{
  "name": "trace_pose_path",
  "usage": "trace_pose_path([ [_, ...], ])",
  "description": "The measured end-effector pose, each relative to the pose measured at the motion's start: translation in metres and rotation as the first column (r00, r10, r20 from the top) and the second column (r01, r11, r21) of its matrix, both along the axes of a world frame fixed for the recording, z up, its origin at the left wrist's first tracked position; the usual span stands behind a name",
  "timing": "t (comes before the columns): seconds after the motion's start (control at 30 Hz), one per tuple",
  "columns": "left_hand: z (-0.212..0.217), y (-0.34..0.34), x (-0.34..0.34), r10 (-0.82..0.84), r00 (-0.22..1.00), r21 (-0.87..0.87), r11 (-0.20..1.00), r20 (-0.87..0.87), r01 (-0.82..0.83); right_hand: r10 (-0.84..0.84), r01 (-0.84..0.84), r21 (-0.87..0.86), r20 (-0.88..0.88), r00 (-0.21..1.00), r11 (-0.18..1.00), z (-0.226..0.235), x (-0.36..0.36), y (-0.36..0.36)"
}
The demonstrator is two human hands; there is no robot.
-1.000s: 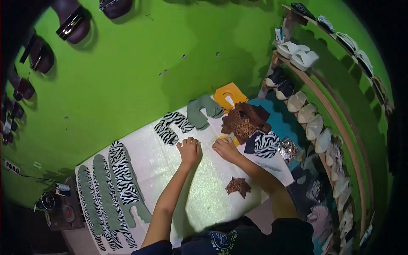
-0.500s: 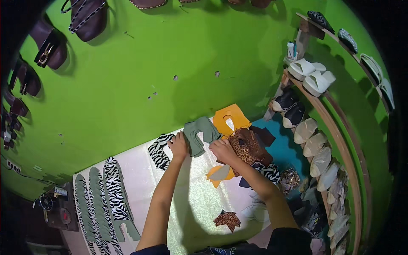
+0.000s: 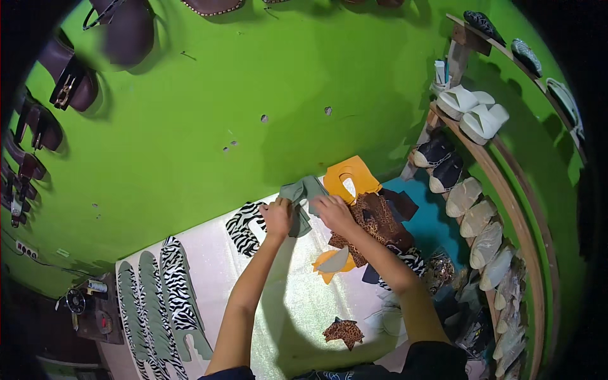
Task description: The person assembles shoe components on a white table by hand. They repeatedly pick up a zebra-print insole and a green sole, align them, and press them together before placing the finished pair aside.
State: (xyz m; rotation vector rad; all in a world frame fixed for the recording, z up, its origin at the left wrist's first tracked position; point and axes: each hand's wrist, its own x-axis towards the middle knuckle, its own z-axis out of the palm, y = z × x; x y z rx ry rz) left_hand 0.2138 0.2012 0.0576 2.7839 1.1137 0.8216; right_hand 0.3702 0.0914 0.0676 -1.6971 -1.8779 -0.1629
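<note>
Both my hands reach to the far edge of a white table [image 3: 285,310] by a green wall. My left hand [image 3: 277,216] and my right hand [image 3: 332,212] both grip a grey-green fabric cut piece [image 3: 303,193] lying there. Just left of my left hand lies a zebra-print cut piece [image 3: 244,229]. Right of my right hand sits a pile of leopard-print pieces [image 3: 375,221] with an orange cut piece [image 3: 349,176] behind it. A small orange and grey piece [image 3: 334,261] lies under my right forearm.
Long zebra-print and grey-green strips [image 3: 158,297] lie in a row at the table's left. A small leopard-print piece [image 3: 345,331] sits near me. Curved shelves [image 3: 500,209] at right carry sandals and soles. Dark sandals [image 3: 69,82] hang on the green wall.
Both hands have moved away from me, from the middle of the table to its far edge, and have taken hold of the grey-green piece. The view has shifted toward the wall.
</note>
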Motion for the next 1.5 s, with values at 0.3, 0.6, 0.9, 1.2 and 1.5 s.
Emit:
trace_pose_path([
  [0.3, 0.044, -0.031, -0.022, -0.169, 0.983, 0.28, 0.949, 0.077, 0.142, 0.039, -0.026, -0.071, 0.202, 0.978, 0.997, 0.03, 0.007, 0.009],
  [0.6, 0.084, -0.079, -0.096, 0.001, 0.952, 0.019, 1.0, 0.305, -0.007, 0.114, -0.097, 0.148, -0.11, 0.987, 0.984, 0.075, -0.032, -0.048],
  [0.9, 0.074, -0.169, -0.182, 0.159, 0.913, -0.208, 0.974, 0.376, -0.084, -0.017, -0.041, -0.094, -0.545, 0.838, 0.995, 0.079, -0.142, -0.138],
  [1.2, 0.054, -0.234, -0.246, 0.232, 0.964, -0.614, 0.782, 0.131, -0.105, -0.074, -0.077, -0.24, -0.56, 0.825, 0.968, 0.055, -0.21, -0.202],
  [1.5, -0.008, -0.25, -0.249, 0.149, 0.989, -0.457, 0.878, -0.014, -0.139, -0.287, 0.21, -0.458, -0.104, 0.952, 0.864, -0.005, -0.229, -0.226],
])
